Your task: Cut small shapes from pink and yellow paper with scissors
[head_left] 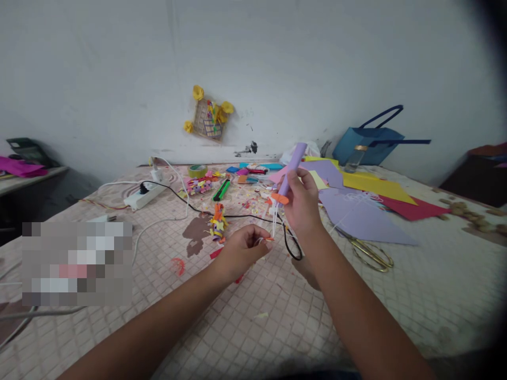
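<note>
My right hand [303, 203] is closed around a rolled purple paper tube [295, 161], held upright with a slight tilt. An orange paper piece [280, 199] sits by the tube's lower part, and white strings [274, 219] hang down from there. Lower and to the left, my left hand [247, 245] pinches a small orange piece [269, 239] at the strings' lower end. On the table behind my left hand lies a bundle of colourful paper shapes [217, 222].
Gold-handled scissors [372, 254] and purple paper sheets [360, 214] lie at the right. A green cutter [221, 190], tape roll [197, 170] and paper scraps are further back. A black cable [245, 216] crosses mid-table; a power strip [143, 197] stands left.
</note>
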The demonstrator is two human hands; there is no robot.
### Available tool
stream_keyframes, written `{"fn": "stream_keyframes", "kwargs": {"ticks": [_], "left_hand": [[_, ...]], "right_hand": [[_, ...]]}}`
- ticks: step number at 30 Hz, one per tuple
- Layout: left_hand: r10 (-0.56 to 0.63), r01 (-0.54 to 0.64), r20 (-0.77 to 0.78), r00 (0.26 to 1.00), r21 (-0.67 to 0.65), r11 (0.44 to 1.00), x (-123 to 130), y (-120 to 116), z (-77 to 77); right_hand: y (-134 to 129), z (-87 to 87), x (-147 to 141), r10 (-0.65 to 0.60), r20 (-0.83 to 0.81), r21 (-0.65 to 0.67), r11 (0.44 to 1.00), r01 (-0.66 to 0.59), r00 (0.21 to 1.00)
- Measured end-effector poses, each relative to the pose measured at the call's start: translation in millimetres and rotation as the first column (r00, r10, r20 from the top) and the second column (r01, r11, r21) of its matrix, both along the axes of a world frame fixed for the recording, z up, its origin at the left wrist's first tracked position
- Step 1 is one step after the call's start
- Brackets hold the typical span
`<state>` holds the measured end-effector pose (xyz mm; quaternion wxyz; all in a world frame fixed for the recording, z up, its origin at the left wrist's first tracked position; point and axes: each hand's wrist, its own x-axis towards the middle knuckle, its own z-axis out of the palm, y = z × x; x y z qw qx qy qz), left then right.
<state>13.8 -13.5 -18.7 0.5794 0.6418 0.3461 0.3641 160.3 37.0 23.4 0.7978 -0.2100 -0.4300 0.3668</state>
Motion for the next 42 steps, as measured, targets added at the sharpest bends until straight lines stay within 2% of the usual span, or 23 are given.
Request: {"fn": "stream_keyframes", "kwargs": {"ticks": [4,9,16,20,24,29,33,35,39,42], "left_hand": [[0.042,-0.042,-0.034,0.999,0.023,0.999,-0.2,2.4,-1.9],[0.038,-0.038,-0.032,0.999,-0.003,0.999,-0.1,3.5,-4.0],[0.031,-0.031,-0.022,0.999,-0.009,0.999,1.7,1.1,-2.6],[0.125,-0.125,-0.023,0.992,0.016,0.992,0.5,0.9,0.2],[0.264,-0.256,-0.066,0.962,0.112,0.960,-2.8,4.0,0.8],[0.397,-0.345,-0.145,0.906,0.290,0.893,-5.4,3.5,0.2],[0.458,-0.340,-0.167,0.873,0.465,0.817,-5.7,-0.5,-0.7],[0.484,-0.299,-0.184,0.856,0.588,0.752,-6.2,-1.7,-1.3],[0.563,-0.180,-0.220,0.796,0.803,0.568,-8.3,-2.1,-1.6],[0.597,-0.145,-0.232,0.768,0.845,0.515,-9.7,-2.3,-0.8]], "right_hand": [[0.4,0.0,0.9,0.007,-0.004,0.008,1.000,-0.007,1.000],[-4.5,4.0,-0.9,0.023,0.000,0.005,1.000,-0.023,1.000],[-17.8,11.3,-9.6,0.099,0.089,0.055,0.993,-0.105,0.991],[-18.8,11.3,-10.8,0.125,0.101,0.058,0.990,-0.132,0.987],[-19.1,11.8,-10.8,0.123,0.116,0.064,0.989,-0.131,0.986],[-19.5,12.2,-12.9,0.110,0.094,0.021,0.993,-0.112,0.989],[-18.5,11.8,-13.8,0.104,0.078,0.033,0.994,-0.107,0.991],[-17.7,11.4,-13.3,0.107,0.060,0.031,0.994,-0.109,0.992],[-15.9,10.0,-11.8,0.136,0.030,0.024,0.990,-0.137,0.990],[-15.0,8.7,-12.0,0.153,0.021,0.012,0.988,-0.153,0.988]]}}
